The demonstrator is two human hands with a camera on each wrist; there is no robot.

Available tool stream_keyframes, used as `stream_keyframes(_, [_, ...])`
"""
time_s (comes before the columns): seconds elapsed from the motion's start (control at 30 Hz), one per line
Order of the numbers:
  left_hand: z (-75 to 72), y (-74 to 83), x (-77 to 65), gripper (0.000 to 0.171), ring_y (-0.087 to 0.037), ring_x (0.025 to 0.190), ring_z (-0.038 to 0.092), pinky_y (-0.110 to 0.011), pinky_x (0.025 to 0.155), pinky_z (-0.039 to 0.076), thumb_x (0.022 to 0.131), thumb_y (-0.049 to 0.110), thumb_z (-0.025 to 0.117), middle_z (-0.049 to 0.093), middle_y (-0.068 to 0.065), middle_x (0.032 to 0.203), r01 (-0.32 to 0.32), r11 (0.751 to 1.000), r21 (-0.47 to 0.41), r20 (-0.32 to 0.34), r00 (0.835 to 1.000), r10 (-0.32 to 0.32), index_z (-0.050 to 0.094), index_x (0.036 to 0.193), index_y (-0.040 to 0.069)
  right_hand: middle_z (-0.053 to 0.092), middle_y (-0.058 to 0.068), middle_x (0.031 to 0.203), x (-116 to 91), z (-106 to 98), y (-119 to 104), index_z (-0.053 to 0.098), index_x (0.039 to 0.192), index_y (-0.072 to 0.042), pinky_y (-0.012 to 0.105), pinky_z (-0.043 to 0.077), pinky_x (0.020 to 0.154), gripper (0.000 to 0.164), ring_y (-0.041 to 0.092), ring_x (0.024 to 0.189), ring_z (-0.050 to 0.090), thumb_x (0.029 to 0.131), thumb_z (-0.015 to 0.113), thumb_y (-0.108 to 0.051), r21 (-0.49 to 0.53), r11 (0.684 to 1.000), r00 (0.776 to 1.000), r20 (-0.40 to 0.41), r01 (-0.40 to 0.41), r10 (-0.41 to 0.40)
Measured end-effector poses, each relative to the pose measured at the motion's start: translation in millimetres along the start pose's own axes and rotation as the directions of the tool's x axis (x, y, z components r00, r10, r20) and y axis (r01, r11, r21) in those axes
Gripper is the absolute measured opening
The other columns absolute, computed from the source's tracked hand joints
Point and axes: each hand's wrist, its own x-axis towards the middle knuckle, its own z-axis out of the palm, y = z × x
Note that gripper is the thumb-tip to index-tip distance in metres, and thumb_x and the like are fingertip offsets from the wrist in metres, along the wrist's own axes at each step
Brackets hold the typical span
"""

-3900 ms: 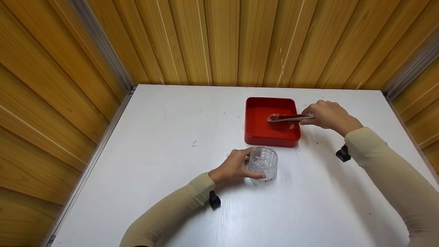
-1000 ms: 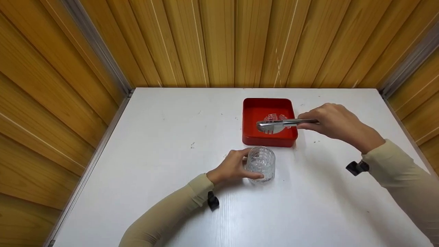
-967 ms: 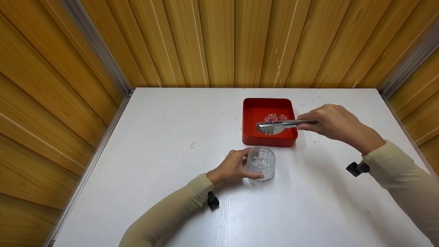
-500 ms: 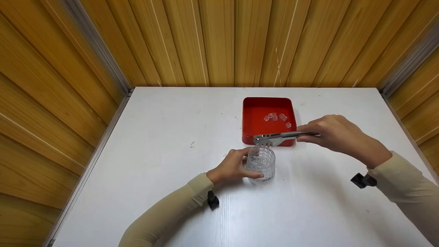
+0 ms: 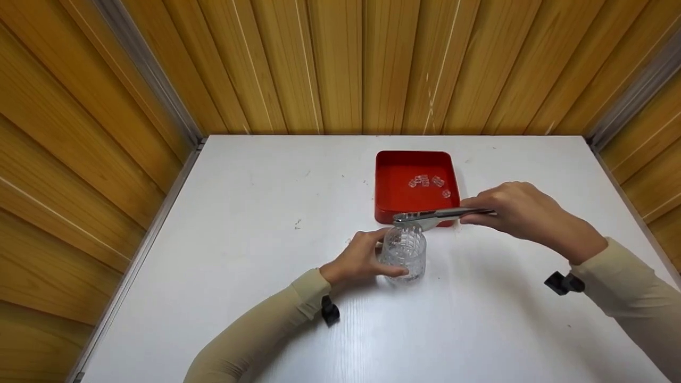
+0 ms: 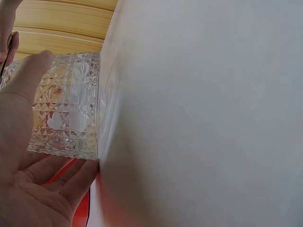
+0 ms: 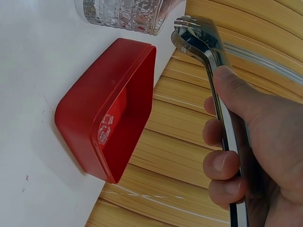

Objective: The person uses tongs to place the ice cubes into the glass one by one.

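Note:
My left hand (image 5: pixel 362 258) holds a cut-pattern glass (image 5: pixel 405 252) upright on the white table, thumb on the near side and fingers round the far side. In the left wrist view the thumb lies along the wall of the glass (image 6: pixel 71 109). Metal tongs (image 5: pixel 436 214) are gripped in my right hand (image 5: pixel 511 210), pointing left with their heads over the glass's rim. The right wrist view shows fingers wrapped round the tongs (image 7: pixel 225 109), whose heads lie close together. Several clear cubes (image 5: pixel 420 181) lie in the red square tray (image 5: pixel 391 215) behind the glass.
The white table (image 5: pixel 266 239) carries small dark specks (image 5: pixel 298 224) left of the tray. Wood-grain panels (image 5: pixel 340 69) rise behind the table and on both sides, with metal posts at the corners.
My right hand has brought the tongs out of the red tray and toward me, over the glass. Fewer cubes are covered by the tongs now. The left hand keeps its hold on the glass.

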Motion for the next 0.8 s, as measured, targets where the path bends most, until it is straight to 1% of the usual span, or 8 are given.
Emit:
stream_keyframes(0.13, [0.0,0.3,-0.3,0.075,-0.003,0.107,0.064,-0.017,0.093,0.051,0.076,0.043,0.092,0.072,0.008,0.118,-0.002,1.0,0.008,-0.001,1.0,0.002,0.061,0.138,0.015,0.076,-0.01,0.089,-0.5,1.9,0.4,0.081,0.114,-0.023,0.021,0.041,0.05,0.029,0.001,0.059,0.049,0.085,0.085,-0.025,0.001,1.0,1.0,-0.003,-0.003,0.003])
stream_keyframes(0.37, [0.6,0.8,-0.8,0.073,-0.003,0.104,0.066,-0.02,0.091,0.053,0.077,0.041,0.091,0.073,0.006,0.116,-0.037,0.999,0.005,-0.015,0.999,0.037,0.062,0.138,0.014,0.077,-0.009,0.089,-1.0,4.7,0.8,0.081,0.112,-0.022,0.025,0.046,0.055,0.029,0.0,0.062,0.055,0.084,0.087,-0.028,-0.042,0.999,0.999,-0.042,0.027,-0.029])
stream_keyframes(0.53, [-0.2,2.2,-1.7,0.072,-0.003,0.104,0.066,-0.02,0.091,0.053,0.077,0.042,0.091,0.073,0.008,0.116,-0.031,0.999,-0.009,-0.015,0.999,0.031,0.062,0.137,0.015,0.078,-0.004,0.094,-1.0,5.1,0.7,0.08,0.115,-0.019,0.027,0.051,0.058,0.034,0.004,0.067,0.061,0.083,0.087,-0.027,-0.035,0.999,1.0,-0.028,0.006,-0.007])
stream_keyframes(0.8, [-0.5,2.4,-2.1,0.071,-0.004,0.104,0.066,-0.02,0.092,0.053,0.078,0.043,0.09,0.073,0.007,0.117,-0.023,1.0,-0.01,-0.012,1.0,0.023,0.062,0.137,0.015,0.078,-0.005,0.093,-1.3,8.0,3.6,0.08,0.116,-0.02,0.027,0.051,0.058,0.034,0.004,0.067,0.061,0.083,0.087,-0.027,-0.02,1.0,0.999,-0.035,0.008,-0.009])
